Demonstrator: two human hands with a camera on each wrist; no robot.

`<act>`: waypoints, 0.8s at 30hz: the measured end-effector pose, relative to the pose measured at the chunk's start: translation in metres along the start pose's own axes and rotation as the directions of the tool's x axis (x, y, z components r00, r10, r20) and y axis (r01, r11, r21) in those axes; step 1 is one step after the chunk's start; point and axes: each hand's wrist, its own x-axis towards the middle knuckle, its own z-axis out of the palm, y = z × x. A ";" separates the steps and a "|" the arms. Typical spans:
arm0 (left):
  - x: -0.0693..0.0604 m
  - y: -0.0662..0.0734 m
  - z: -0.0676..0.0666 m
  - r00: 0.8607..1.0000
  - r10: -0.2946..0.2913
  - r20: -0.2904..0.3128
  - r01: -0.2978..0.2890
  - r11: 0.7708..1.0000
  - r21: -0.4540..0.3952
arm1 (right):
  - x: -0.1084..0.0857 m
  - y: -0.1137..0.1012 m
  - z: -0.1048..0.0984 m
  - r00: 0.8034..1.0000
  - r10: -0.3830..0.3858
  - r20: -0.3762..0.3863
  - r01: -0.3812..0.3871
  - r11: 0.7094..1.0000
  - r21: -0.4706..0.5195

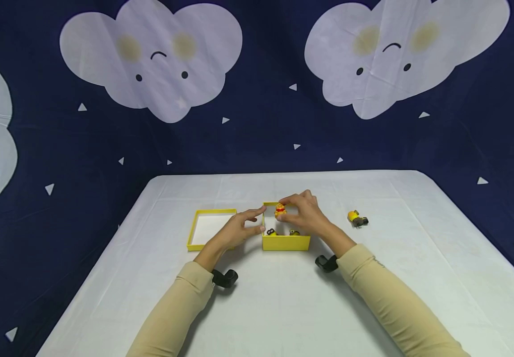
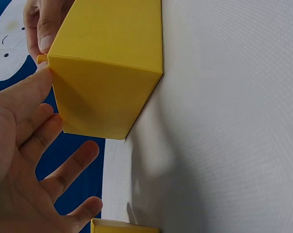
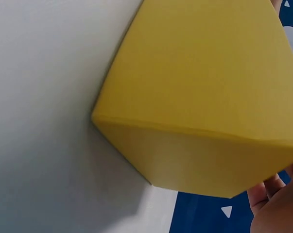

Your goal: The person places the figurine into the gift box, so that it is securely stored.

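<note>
A yellow box with a white inside stands uncovered at the middle of the table. Over its opening, my right hand pinches a small orange-yellow bear figurine with a red band between thumb and fingers. My left hand is at the box's left side, thumb and fingertips touching its edge, the other fingers spread in the left wrist view. Inside the box sit a yellow-and-black figurine and another small figurine, both partly hidden by the front wall. In the right wrist view the box hides most of my right hand.
Left of the box lies a shallow yellow-rimmed lid, white inside facing up. On the right of the white table lies a yellow-and-dark figurine. A dark blue cloth with clouds hangs behind the table.
</note>
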 end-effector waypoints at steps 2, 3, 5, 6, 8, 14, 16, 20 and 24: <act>0.000 0.000 0.000 1.000 -0.002 0.003 0.002 1.000 -0.001 | 0.001 -0.001 0.002 1.000 -0.008 0.003 0.008 1.000 -0.012; 0.000 0.000 0.000 1.000 -0.003 0.005 0.003 1.000 -0.002 | 0.001 -0.001 0.003 1.000 -0.013 0.005 0.013 1.000 -0.021; -0.001 -0.001 0.000 1.000 -0.004 0.008 0.004 1.000 -0.006 | 0.001 -0.002 0.006 1.000 -0.020 0.010 0.020 0.999 -0.041; -0.001 -0.001 0.000 1.000 -0.003 0.010 0.003 1.000 -0.008 | 0.001 -0.002 0.007 1.000 -0.022 0.012 0.023 0.998 -0.052; -0.001 -0.001 0.000 1.000 0.001 0.011 -0.001 1.000 -0.013 | 0.002 -0.003 0.010 1.000 -0.023 0.018 0.024 0.997 -0.073; -0.001 0.000 0.000 1.000 0.004 0.012 -0.004 1.000 -0.012 | 0.003 -0.005 0.015 0.998 0.010 0.057 -0.003 0.992 -0.129; -0.001 0.000 0.000 1.000 0.007 0.008 -0.007 1.000 -0.009 | 0.003 -0.006 0.016 0.998 0.013 0.062 -0.004 0.989 -0.147; -0.001 0.000 -0.001 1.000 0.013 0.000 -0.013 1.000 -0.001 | 0.005 -0.007 0.016 0.997 0.001 0.073 0.012 0.983 -0.184; -0.001 0.000 -0.001 1.000 0.010 0.003 -0.010 1.000 0.002 | 0.007 -0.008 0.017 0.995 0.017 0.096 0.004 0.976 -0.219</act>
